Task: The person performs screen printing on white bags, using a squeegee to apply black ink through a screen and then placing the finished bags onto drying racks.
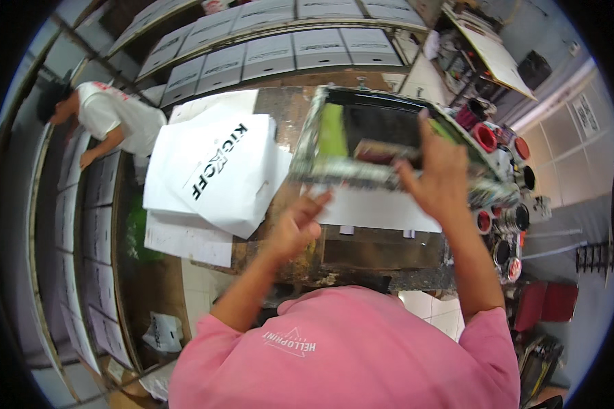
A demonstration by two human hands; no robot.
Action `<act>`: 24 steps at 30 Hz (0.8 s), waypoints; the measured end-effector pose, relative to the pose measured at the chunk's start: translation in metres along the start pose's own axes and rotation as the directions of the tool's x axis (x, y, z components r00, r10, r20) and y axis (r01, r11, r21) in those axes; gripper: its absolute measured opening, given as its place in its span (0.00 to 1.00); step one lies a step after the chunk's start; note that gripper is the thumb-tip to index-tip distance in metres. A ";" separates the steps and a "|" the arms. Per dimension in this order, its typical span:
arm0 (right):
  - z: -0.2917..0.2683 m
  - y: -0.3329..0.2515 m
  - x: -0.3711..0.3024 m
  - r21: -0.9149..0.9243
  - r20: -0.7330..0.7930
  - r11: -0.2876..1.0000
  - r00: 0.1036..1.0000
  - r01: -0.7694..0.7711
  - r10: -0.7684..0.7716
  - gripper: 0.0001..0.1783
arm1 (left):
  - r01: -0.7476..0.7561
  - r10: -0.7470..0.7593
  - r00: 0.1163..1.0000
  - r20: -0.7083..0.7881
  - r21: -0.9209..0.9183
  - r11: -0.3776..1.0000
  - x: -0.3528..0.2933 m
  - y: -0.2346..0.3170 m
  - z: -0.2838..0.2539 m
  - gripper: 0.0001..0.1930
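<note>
A screen-printing frame (pixel 312 143) with dark ink on its mesh stands over the work table, its near rim raised off the tabletop. Inside it lies a squeegee (pixel 381 151) with a brownish bar. My right hand (pixel 443 174) reaches over the near rim, thumb and forefinger spread, beside the squeegee's right end. Under the frame shows a white sheet or bag (pixel 382 208), partly hidden. Close to its left corner is my left hand (pixel 299 225), slightly blurred, fingers half bent and thumb apart, nothing visible in it. Printed white bags (pixel 218 174) lie stacked to the left.
Ink tins and cans (pixel 515 218) crowd the table's right side. White boxes fill the shelves (pixel 273 53) at the back and left. A person in a white shirt (pixel 119 112) stands far left. A red chair (pixel 546 305) is at right.
</note>
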State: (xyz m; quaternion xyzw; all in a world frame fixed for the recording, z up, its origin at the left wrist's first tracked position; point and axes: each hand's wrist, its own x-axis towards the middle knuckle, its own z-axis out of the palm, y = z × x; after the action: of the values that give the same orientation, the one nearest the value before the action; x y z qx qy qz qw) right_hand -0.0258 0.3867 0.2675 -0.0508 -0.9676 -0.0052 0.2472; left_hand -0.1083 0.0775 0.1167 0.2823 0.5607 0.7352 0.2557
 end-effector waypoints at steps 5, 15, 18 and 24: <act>0.069 0.005 -0.108 0.171 0.431 0.980 0.886 0.106 -0.171 0.19 | 0.208 -0.574 0.800 -0.174 -0.817 0.538 -0.044 -0.027 0.098 0.55; 0.181 -0.015 -0.220 0.322 0.467 0.947 0.869 0.007 -0.165 0.33 | 0.423 -0.864 0.466 -0.190 -0.810 0.406 -0.065 -0.148 0.065 0.66; 0.213 0.000 -0.201 0.313 0.390 0.948 0.903 0.057 -0.183 0.35 | 0.418 -0.902 0.361 -0.238 -0.823 0.384 -0.067 -0.157 0.065 0.69; 0.285 0.049 -0.088 0.280 0.268 0.957 0.951 0.077 -0.155 0.32 | 0.425 -0.906 0.299 -0.301 -0.808 0.408 -0.071 -0.160 0.069 0.71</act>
State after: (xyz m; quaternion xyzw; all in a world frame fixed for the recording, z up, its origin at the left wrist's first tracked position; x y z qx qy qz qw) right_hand -0.0798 0.4369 -0.0257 0.0402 -0.9864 0.1173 0.1078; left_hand -0.0002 0.1133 -0.0333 -0.4053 0.4149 0.7159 0.3887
